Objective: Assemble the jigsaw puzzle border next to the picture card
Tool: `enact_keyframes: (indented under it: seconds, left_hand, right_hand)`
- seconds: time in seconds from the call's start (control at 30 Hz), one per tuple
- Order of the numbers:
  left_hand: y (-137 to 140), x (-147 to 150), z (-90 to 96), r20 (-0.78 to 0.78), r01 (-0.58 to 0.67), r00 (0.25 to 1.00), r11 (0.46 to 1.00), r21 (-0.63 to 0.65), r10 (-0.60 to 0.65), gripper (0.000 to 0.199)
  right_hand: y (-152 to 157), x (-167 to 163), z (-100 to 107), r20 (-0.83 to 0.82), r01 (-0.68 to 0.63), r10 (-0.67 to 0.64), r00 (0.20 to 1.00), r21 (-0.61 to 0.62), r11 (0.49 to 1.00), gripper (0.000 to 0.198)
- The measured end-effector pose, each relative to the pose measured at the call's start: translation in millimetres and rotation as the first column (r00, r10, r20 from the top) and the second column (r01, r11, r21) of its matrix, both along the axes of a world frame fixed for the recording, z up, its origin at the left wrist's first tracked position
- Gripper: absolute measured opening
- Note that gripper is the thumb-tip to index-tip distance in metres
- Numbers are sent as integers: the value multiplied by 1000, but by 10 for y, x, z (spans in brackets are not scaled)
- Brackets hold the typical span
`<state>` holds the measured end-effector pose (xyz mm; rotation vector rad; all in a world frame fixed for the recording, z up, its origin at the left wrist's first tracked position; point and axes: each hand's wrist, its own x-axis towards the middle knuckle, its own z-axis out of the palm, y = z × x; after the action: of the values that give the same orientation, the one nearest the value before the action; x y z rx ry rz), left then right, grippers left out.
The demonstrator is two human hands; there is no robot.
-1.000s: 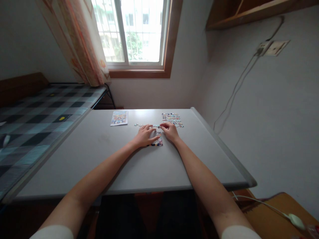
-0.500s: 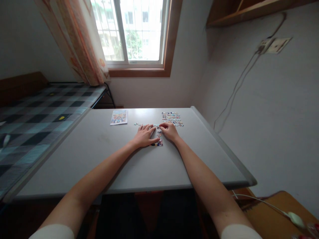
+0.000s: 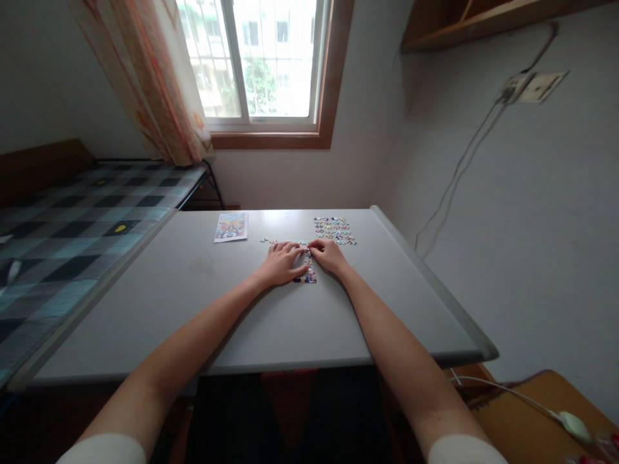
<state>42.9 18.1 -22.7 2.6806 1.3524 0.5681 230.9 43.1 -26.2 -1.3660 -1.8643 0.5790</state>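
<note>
My left hand [image 3: 284, 263] lies spread over a partly joined jigsaw puzzle [image 3: 311, 273], its thumb and fingertips touching the pieces. Much of the puzzle is hidden under that hand. At the puzzle's upper right, my right hand [image 3: 329, 255] has its thumb and forefinger pinched on a small puzzle piece [image 3: 309, 250], set against the joined column. Several loose puzzle pieces [image 3: 331, 227] lie in rows beyond my right hand. A few light-blue pieces [image 3: 269, 241] sit just past my left fingertips.
A printed picture sheet [image 3: 231, 227] lies at the far left of the white table [image 3: 232, 335]. Left of the table stands a bed with a checked cover [image 3: 62, 238]. A window [image 3: 251, 64] is ahead, and a cable [image 3: 452, 177] hangs down the right wall.
My right hand has shifted slightly left, bringing the pinched piece down against the joined column. My left thumb and fingers have moved a little; the loose pieces look unchanged.
</note>
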Motion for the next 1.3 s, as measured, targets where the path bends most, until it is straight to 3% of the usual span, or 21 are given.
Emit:
enact_keyframes:
  seconds: [0.7,1.3]
  left_hand:
    - [-9,4,11,-23,-12,1000,1000,5,12,51]
    - [-7,0,16,-12,-10,1000,1000,-4,10,51]
  right_hand:
    - [-28,-11,53,160,-11,6,987,30,999,14]
    - [-18,-12,42,174,-19,11,985,42,999,15]
